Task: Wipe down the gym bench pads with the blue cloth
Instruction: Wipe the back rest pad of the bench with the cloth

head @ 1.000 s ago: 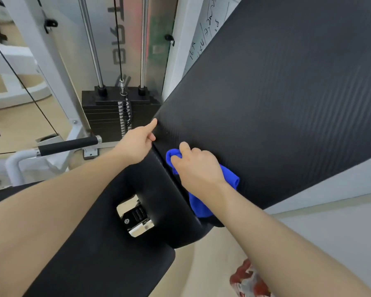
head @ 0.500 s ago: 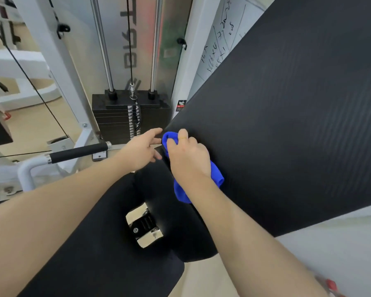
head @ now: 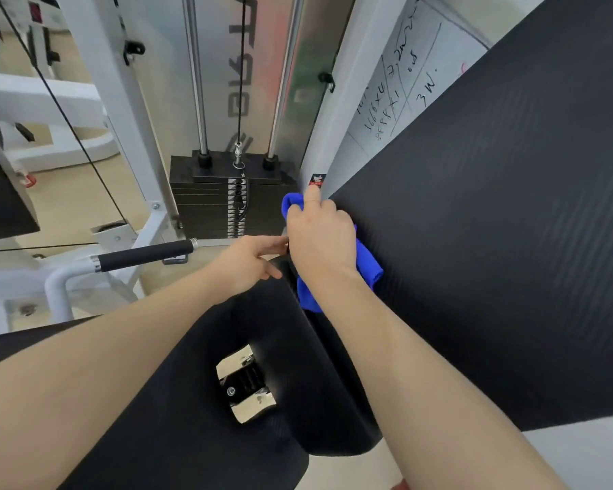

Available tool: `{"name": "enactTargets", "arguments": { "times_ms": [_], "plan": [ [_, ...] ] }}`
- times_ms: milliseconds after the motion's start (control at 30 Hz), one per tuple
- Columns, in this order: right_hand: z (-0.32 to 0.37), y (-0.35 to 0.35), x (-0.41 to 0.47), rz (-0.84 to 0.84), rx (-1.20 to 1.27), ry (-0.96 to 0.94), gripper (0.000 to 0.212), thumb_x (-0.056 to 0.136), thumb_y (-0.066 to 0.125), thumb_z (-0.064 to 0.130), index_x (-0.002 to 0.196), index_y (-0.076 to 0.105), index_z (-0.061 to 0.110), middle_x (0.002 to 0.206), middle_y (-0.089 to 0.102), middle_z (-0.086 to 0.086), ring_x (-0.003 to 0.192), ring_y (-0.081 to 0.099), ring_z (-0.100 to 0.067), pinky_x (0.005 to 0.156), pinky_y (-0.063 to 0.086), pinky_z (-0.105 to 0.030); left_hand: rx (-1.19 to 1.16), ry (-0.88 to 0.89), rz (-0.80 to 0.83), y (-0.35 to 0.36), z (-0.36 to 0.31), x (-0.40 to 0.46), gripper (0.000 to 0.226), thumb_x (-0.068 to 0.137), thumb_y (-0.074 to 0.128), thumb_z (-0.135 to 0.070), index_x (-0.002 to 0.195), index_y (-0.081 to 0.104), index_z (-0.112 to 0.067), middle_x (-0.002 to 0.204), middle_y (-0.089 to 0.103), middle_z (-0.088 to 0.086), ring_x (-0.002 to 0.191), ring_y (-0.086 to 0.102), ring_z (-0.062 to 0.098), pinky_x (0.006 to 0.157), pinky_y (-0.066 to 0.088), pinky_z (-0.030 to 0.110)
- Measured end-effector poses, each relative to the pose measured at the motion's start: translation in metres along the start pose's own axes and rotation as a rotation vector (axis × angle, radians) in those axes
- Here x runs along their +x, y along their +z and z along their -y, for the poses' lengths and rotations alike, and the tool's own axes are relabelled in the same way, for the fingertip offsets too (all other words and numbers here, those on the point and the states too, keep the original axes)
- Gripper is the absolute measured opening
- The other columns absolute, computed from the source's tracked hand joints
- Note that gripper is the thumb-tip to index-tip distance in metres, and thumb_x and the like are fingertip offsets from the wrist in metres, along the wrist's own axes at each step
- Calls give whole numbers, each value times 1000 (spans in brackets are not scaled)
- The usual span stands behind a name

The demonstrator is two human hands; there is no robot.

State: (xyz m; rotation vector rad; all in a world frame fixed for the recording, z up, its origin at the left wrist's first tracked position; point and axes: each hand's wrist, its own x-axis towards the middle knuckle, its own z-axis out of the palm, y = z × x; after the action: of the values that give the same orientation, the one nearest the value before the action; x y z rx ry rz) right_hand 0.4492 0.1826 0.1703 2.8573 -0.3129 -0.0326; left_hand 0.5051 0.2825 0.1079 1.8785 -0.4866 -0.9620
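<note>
The black textured back pad (head: pixel 492 224) fills the right side, tilted up. Its lower left corner meets the black seat pad (head: pixel 163 401) below. My right hand (head: pixel 321 238) presses the blue cloth (head: pixel 367 267) against the back pad's left edge, near its corner; cloth shows above the fingers and below the wrist. My left hand (head: pixel 250 258) rests beside it at the joint between the two pads, fingers spread and touching the pad edge, holding nothing.
A chrome hinge bracket (head: pixel 245 387) sits in the gap between the pads. Behind stand a black weight stack (head: pixel 213 203) with guide rods and cable, white machine frame (head: pixel 121 111), a black-gripped handle (head: pixel 146 256), and a whiteboard (head: pixel 400 93) with writing.
My right hand slid the cloth up and left along the back pad's lower edge to its corner. My left hand dropped slightly beneath it. The camera moved closer.
</note>
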Motion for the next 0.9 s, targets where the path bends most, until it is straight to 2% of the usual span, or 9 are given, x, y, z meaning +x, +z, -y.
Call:
{"name": "enactTargets", "arguments": {
  "times_ms": [100,200,333,467,533,600,667,800,900],
  "plan": [
    [-11,-13,4,20,-53,-67,23,91,42,6,109,55,8,125,43,-13,92,53,-28,65,31,-34,-24,5,-3,1,3,0,68,81,40,16,136,44,-22,137,52,-4,85,62,9,80,48,25],
    [-39,-36,15,-65,-46,58,23,89,40,3,107,54,7,123,44,-14,84,48,-29,65,29,-35,-77,16,-41,5,4,2,65,83,33,18,134,45,-19,130,55,-2,77,59,10,78,45,22],
    [-30,-17,10,-122,-75,121,19,85,48,5,101,56,10,122,49,-13,69,32,-23,59,29,-32,18,130,-93,5,17,6,67,80,30,21,132,48,-17,118,55,-6,105,49,10,90,40,21],
    [4,25,-2,-130,-107,-25,8,67,60,10,66,59,18,83,61,-3,55,26,-18,46,24,-26,141,170,-79,3,42,14,54,86,43,8,132,48,-20,126,55,-6,118,46,10,96,32,22],
    [15,31,-5,-87,-118,-73,10,68,57,12,62,59,19,77,59,0,53,28,-16,45,24,-25,111,108,-132,3,48,16,43,88,52,-4,129,49,-19,121,59,-3,116,50,13,99,35,28],
    [21,37,-11,57,-184,-194,7,67,63,19,61,64,24,79,60,5,51,41,-14,46,24,-25,60,64,-142,7,49,16,34,87,57,-6,120,56,-14,115,63,4,108,56,18,90,43,31],
    [14,32,-17,82,-272,-290,5,70,64,26,68,67,29,87,61,7,57,49,-13,48,25,-26,111,63,-128,13,52,15,31,86,59,-5,116,59,-10,111,64,7,95,55,19,75,41,25],
    [-16,1,7,91,-134,-198,19,88,45,6,103,55,12,121,42,-10,75,33,-24,59,30,-31,135,70,-190,17,60,17,44,82,66,-8,124,55,-14,122,60,7,111,54,23,91,41,27],
    [-7,11,8,-30,-154,-107,14,75,60,6,88,60,11,108,53,-12,64,34,-24,52,29,-29,87,51,-208,17,64,19,40,80,68,-8,118,58,-13,120,62,7,113,55,22,98,45,35]
  ]
}}
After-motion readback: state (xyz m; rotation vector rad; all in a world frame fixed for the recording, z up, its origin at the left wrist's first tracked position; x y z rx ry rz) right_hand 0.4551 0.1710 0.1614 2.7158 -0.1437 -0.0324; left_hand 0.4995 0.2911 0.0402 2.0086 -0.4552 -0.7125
